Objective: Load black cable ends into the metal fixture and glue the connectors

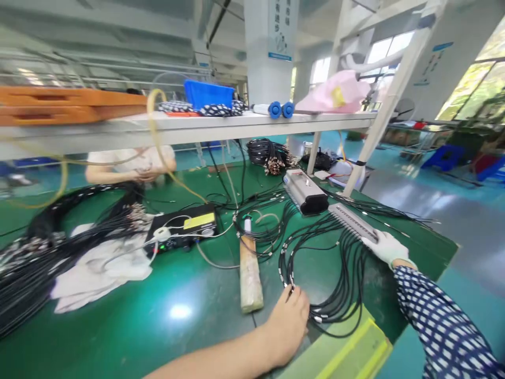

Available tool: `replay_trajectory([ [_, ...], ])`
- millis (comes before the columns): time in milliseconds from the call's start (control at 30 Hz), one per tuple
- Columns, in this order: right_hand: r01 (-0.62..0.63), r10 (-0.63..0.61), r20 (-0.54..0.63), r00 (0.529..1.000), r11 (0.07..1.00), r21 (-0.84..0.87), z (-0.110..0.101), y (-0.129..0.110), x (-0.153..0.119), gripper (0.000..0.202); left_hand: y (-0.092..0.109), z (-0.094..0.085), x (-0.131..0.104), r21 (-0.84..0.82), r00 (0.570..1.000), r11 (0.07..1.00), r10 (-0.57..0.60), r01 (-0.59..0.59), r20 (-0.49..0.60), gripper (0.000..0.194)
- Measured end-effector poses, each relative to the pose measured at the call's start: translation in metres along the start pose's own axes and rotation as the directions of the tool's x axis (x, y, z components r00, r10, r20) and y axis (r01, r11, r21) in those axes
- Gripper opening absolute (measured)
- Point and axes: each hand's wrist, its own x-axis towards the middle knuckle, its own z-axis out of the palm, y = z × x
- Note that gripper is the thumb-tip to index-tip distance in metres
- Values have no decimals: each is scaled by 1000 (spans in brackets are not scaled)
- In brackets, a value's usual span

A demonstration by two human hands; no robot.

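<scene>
My left hand [290,322] is bare and closed around a bundle of thin black cables [284,260] with white tags, low over the bench. From there the cables loop to the right and run up to a long grey metal bar [353,221], which has a row of cable ends along its side. A white glove covers my right hand [389,248], which grips the near end of this bar; its fingertips are partly hidden. Behind the bar lies a silver and black metal box [305,190], also with cables along its edge.
A wooden block [250,279] lies left of my left hand. Further left are a black device [183,229], a white cloth [104,271] and thick cable bundles [29,284]. A white shelf [221,126] crosses above the bench. Another person's hands [148,173] are across it.
</scene>
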Motion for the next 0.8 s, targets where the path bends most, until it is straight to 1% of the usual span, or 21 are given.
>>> replay_trajectory([
  [67, 17, -17, -1, 1000, 1000, -25, 0, 1, -1, 68, -4, -12, -22, -8, 997, 1000, 27, -27, -75, 45],
  [133, 40, -41, -10, 999, 999, -35, 2, 5, -4, 67, -10, -26, -48, -41, 993, 999, 20, -24, -114, 35],
  [167, 50, -51, -15, 999, 998, -32, 3, 9, -5, 66, -15, -33, -61, -55, 993, 998, -24, 18, -114, 33],
  [233, 73, -73, -47, 996, 997, -5, 7, 15, -4, 64, -28, -43, -84, -56, 978, 981, -191, 187, -79, 39],
  [300, 87, -84, -89, 992, 996, 24, 12, 21, -3, 63, -44, -45, -98, -30, 935, 935, -355, 354, -12, 51],
  [333, 88, -86, -99, 991, 996, 22, 13, 22, -2, 64, -52, -44, -100, -19, 913, 913, -407, 407, 18, 53],
  [400, 78, -80, -61, 995, 996, -43, 15, 22, -1, 68, -68, -38, -95, -2, 882, 884, -468, 468, 52, 51],
  [500, 77, -72, 36, 997, 977, -199, 13, 18, -4, 75, -83, -31, -66, 10, 826, 826, -563, 563, 38, 49],
  [567, 79, -62, 74, 995, 963, -258, 11, 16, -6, 79, -82, -30, -44, 9, 793, 793, -609, 609, 24, 48],
  [600, 79, -57, 85, 995, 959, -273, 11, 16, -7, 81, -77, -31, -35, 8, 786, 786, -618, 618, 18, 48],
  [633, 76, -51, 95, 994, 956, -284, 12, 17, -8, 82, -70, -31, -28, 8, 786, 786, -618, 618, 15, 47],
  [667, 75, -46, 102, 994, 952, -297, 12, 18, -8, 83, -60, -32, -23, 3, 800, 800, -600, 600, 10, 47],
  [700, 73, -41, 109, 993, 949, -307, 13, 18, -8, 83, -49, -32, -20, -10, 833, 833, -554, 554, 2, 46],
  [733, 68, -34, 113, 993, 946, -316, 14, 19, -8, 83, -37, -31, -18, -33, 882, 881, -472, 471, -8, 46],
  [767, 61, -26, 113, 993, 944, -323, 15, 19, -8, 83, -25, -29, -17, -70, 941, 940, -337, 334, -34, 51],
  [800, 53, -17, 111, 994, 943, -328, 16, 19, -8, 83, -15, -26, -16, -107, 979, 976, -197, 191, -54, 60],
])
